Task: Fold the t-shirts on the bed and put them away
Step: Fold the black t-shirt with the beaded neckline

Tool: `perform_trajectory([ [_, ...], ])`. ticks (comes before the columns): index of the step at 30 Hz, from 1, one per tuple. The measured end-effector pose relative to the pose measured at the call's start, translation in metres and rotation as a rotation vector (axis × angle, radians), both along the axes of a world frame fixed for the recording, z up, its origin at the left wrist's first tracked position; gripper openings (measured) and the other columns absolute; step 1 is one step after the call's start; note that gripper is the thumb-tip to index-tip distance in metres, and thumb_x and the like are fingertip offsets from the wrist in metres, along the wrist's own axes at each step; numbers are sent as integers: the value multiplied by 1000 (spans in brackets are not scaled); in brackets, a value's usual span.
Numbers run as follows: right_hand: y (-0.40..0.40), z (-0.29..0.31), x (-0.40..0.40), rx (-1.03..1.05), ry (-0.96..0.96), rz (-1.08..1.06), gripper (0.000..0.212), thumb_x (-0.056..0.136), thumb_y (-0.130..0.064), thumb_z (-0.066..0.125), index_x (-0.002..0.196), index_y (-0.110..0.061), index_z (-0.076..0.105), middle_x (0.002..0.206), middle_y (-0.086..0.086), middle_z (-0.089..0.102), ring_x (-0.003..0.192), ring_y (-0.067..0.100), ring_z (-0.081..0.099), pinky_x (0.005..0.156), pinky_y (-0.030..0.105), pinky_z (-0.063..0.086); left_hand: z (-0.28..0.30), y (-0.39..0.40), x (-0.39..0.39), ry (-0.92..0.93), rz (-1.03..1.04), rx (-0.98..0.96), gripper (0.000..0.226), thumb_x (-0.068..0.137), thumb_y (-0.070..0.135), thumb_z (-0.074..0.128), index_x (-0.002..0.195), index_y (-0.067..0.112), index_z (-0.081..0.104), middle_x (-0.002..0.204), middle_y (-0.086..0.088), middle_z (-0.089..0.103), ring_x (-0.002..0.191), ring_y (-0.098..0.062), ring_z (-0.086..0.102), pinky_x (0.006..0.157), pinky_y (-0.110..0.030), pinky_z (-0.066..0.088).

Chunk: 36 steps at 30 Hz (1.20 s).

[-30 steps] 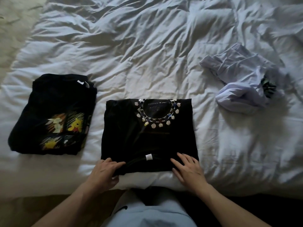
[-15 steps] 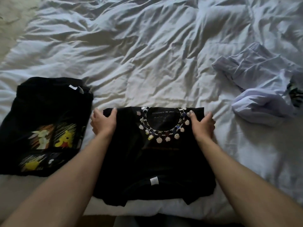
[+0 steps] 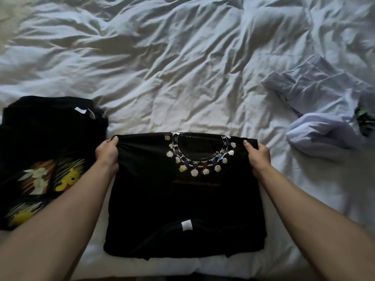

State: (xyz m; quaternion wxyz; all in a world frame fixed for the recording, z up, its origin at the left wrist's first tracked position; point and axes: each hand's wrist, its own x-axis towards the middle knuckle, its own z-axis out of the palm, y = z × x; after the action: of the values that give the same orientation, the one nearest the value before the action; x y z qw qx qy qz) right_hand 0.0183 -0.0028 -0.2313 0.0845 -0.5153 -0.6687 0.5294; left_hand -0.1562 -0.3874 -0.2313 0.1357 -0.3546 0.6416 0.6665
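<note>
Black shirt in hand: the tee with the beaded-looking neckline print point(image 3: 185, 191) lies in front of us at the near edge of the bed point(image 3: 182, 74), already narrowed to a rectangle, collar end farthest from us.
Left grip: our left hand point(image 3: 107, 153) has fingers curled under the far left corner, thumb on top, pinching the cloth.
Right grip: our right hand point(image 3: 258, 154) pinches the far right corner the same way; holding both corners keeps that edge taut and level (we judge it is for drawing the collar end toward us in a final fold).
Finished pile: a folded black cartoon-print tee point(image 3: 46, 159) sits just to the left, apart from the work, which leaves room to fold.
Waiting: a crumpled lilac shirt point(image 3: 318, 110) lies well to the right, unfolded.
Progress: we judge roughly halfway; nothing is put away yet.
</note>
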Motion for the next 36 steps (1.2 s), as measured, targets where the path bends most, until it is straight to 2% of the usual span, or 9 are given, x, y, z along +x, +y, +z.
perform_trajectory([
  [3, 2, 6, 1, -4, 22, 13, 22, 85, -40, 71, 78, -18, 68, 85, 2, 73, 87, 27, 70, 87, 45, 57, -10, -11, -9, -103, 42, 109, 13, 95, 21, 56, 100, 14, 66, 98, -9, 67, 84, -26, 66, 79, -40, 58],
  [6, -3, 14, 9, 27, 6, 40, 27, 93, -37, 64, 96, -11, 67, 96, 9, 71, 92, 27, 65, 84, 36, 50, -3, -12, -5, -57, 32, 64, 13, 90, 15, 52, 89, 15, 65, 84, -5, 62, 85, -25, 60, 65, -32, 53],
  [7, -5, 16, 13, 81, -44, 63, 33, 95, -37, 61, 106, -7, 64, 105, 13, 69, 99, 30, 63, 86, 35, 47, 5, -8, 1, -16, -32, -42, 15, 91, 18, 53, 95, 11, 66, 86, -6, 61, 89, -25, 58, 67, -32, 52],
  [11, -42, 39, 37, 357, -265, 85, 48, 95, -39, 58, 126, -3, 49, 127, 25, 56, 118, 40, 53, 94, 42, 41, 34, 8, 35, 193, -389, -745, 45, 99, 39, 49, 132, 8, 53, 130, -16, 55, 120, -34, 50, 103, -40, 38],
  [15, -97, 50, 80, 339, -331, 40, 56, 90, -40, 65, 129, -4, 47, 130, 26, 51, 120, 42, 48, 96, 45, 39, 48, 32, 55, 387, -728, -1049, 52, 94, 36, 57, 136, 7, 51, 139, -22, 46, 127, -41, 41, 107, -48, 33],
  [22, -132, 56, 128, 279, -544, 44, 66, 87, -49, 65, 134, -8, 44, 138, 18, 45, 124, 38, 43, 102, 47, 38, 65, 94, 71, 477, -1352, -1058, 60, 90, 41, 61, 144, 18, 47, 149, -11, 42, 139, -31, 32, 112, -44, 29],
  [26, -115, 60, 144, 143, -516, 16, 66, 84, -55, 67, 127, -9, 47, 133, 17, 51, 122, 36, 49, 97, 41, 40, 74, 146, 70, 585, -1586, -1025, 69, 88, 41, 63, 149, 22, 38, 152, -6, 38, 138, -29, 34, 111, -43, 30],
  [31, -93, 63, 161, -137, -497, 104, 75, 76, -65, 69, 130, -17, 48, 126, 7, 60, 118, 28, 57, 86, 33, 42, 75, 226, 75, 569, -1746, -939, 73, 89, 46, 63, 151, 23, 31, 154, -7, 35, 140, -30, 33, 114, -46, 30],
  [36, -91, 48, 171, -270, -423, 114, 58, 70, -60, 77, 105, -16, 63, 98, 1, 69, 98, 24, 66, 82, 35, 50, 67, 278, 82, 519, -1852, -947, 64, 86, 41, 63, 143, 20, 43, 141, -11, 47, 133, -33, 42, 106, -45, 33],
])
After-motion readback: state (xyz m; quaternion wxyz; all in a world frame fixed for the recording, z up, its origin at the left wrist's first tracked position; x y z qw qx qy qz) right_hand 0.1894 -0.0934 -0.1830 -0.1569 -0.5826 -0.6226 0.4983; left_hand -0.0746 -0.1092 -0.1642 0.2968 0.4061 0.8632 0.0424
